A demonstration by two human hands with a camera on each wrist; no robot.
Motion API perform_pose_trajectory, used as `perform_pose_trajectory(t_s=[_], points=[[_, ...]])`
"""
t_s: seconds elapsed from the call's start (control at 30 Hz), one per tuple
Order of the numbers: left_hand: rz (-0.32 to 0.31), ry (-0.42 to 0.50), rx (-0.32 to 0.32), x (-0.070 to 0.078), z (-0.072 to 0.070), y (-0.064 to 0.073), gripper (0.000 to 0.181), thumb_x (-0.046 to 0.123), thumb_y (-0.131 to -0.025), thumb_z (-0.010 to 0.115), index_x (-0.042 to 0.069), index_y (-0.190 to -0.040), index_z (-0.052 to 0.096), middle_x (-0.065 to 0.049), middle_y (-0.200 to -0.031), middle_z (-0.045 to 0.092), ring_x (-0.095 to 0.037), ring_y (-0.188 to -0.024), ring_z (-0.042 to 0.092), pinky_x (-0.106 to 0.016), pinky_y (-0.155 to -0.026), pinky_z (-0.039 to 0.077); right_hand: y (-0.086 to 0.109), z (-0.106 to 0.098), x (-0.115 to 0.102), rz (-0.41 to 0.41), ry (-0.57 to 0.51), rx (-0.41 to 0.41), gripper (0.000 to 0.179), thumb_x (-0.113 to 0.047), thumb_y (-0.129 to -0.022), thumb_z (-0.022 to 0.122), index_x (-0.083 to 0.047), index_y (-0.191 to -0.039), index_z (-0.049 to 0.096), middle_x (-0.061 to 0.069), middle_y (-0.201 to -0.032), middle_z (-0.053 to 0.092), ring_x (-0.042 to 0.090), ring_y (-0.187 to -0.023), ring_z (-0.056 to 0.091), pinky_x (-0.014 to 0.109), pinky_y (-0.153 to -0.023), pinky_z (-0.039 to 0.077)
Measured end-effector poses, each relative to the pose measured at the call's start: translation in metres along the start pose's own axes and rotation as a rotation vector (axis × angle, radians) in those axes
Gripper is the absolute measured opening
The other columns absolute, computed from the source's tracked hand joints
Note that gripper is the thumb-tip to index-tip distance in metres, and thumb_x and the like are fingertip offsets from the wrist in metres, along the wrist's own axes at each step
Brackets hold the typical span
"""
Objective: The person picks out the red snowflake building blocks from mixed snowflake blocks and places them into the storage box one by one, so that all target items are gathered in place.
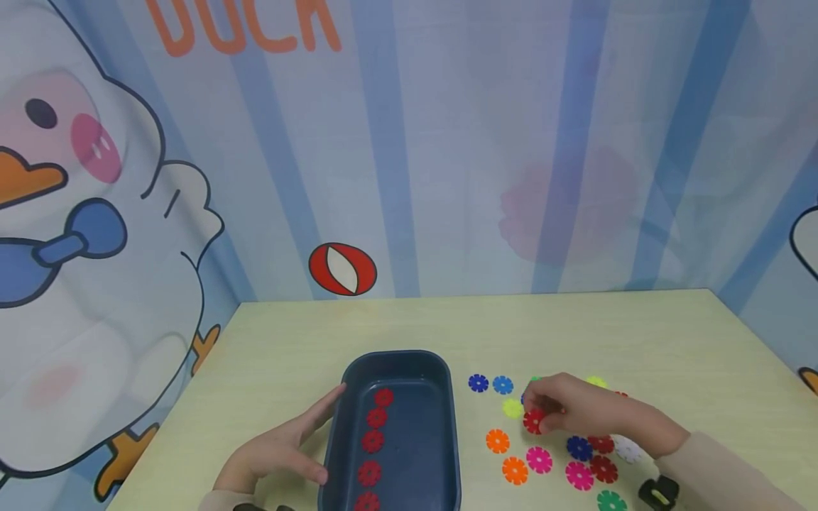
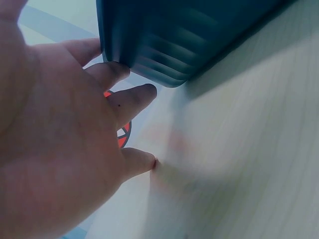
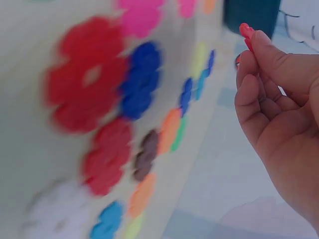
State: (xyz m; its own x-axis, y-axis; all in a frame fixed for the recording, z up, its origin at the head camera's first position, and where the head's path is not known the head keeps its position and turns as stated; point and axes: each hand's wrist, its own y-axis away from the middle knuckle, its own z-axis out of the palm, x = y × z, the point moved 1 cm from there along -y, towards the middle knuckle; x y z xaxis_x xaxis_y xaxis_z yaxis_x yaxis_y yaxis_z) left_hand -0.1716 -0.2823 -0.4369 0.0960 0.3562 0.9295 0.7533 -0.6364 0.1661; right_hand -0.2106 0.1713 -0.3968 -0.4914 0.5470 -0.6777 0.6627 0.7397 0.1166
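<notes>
A dark blue tray [image 1: 441, 426] stands on the table with a column of several red flower-shaped discs [image 1: 373, 441] along its left half. My left hand [image 1: 277, 447] rests against the tray's left side, fingers spread and fairly straight; in the left wrist view its fingertips [image 2: 119, 69] touch the tray's outer wall. Between thumb and index finger, my right hand [image 1: 578, 404] pinches a red flower-shaped disc [image 1: 533, 421]. The right wrist view shows this held disc [image 3: 246, 33] edge-on, raised off the table, with the other fingers curled in.
Loose flower discs in several colours lie right of the tray, among them an orange disc [image 1: 498, 441], a pink disc [image 1: 540, 460], a dark red disc [image 1: 603, 468] and a green disc [image 1: 611, 501]. A printed curtain [image 1: 460, 142] hangs behind the table [image 1: 287, 333].
</notes>
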Motion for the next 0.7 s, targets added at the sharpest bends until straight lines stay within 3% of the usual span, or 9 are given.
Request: perform_pose_trajectory(t_s=[0.37, 0.7], points=[[-0.004, -0.003, 0.002, 0.000, 0.000, -0.001, 0.111, 0.034, -0.076, 0.081, 0.025, -0.156, 0.004, -0.011, -0.162, 0.002, -0.041, -0.146, 0.004, -0.067, -0.110, 0.005, -0.026, 0.005, -0.049, -0.223, -0.019, -0.001, 0.015, -0.007, -0.086, 0.071, -0.012, -0.095, 0.060, -0.008, -0.078, 0.058, 0.001, -0.068, 0.051, 0.022, -0.069, 0.052], [0.008, -0.013, -0.001, 0.000, 0.000, 0.000, 0.110, 0.032, -0.077, 0.080, 0.024, -0.156, 0.004, -0.011, -0.162, 0.002, -0.041, -0.146, 0.005, -0.066, -0.110, 0.007, -0.065, 0.033, -0.087, -0.343, -0.038, -0.106, 0.018, -0.006, -0.089, 0.068, -0.009, -0.105, 0.061, -0.003, -0.089, 0.064, -0.002, -0.073, 0.054, 0.020, -0.076, 0.052]])
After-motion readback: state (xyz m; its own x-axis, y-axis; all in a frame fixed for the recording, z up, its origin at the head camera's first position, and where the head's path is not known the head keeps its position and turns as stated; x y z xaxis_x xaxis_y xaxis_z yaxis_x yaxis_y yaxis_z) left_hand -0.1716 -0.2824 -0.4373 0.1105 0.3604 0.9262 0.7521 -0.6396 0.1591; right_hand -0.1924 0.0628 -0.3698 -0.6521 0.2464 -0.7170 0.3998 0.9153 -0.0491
